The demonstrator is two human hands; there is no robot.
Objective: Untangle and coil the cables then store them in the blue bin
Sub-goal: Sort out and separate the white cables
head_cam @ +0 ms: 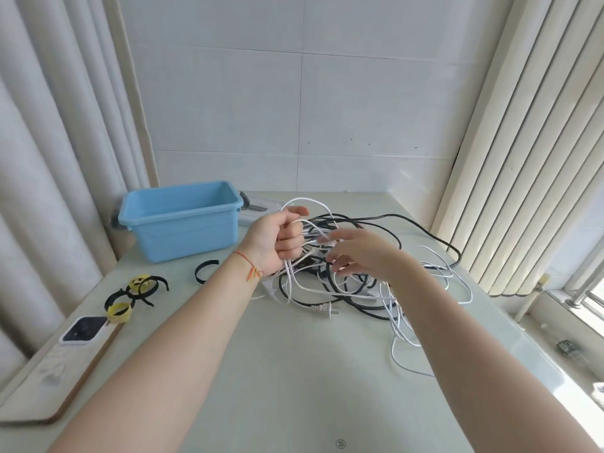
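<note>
Still untangling, by the look of it; no coil made yet; left hand point(277, 238) gripping loops of white cable point(295, 204) lifted above the table point(294, 371); right hand point(362, 253) reaching in with fingers spread and loose, clamping nothing clearly; tangle of black and white cables point(359, 289) lying on the table right of the blue bin point(181, 217); next calling, probably, for drawing one white strand free; bin standing with nothing showing inside; straps point(137, 294) lying near the table's left edge.

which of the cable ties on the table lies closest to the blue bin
The plain black tie, an open curl lying alone just in front of the blue bin. The other ties, black and yellow, sit clustered farther left.
</note>
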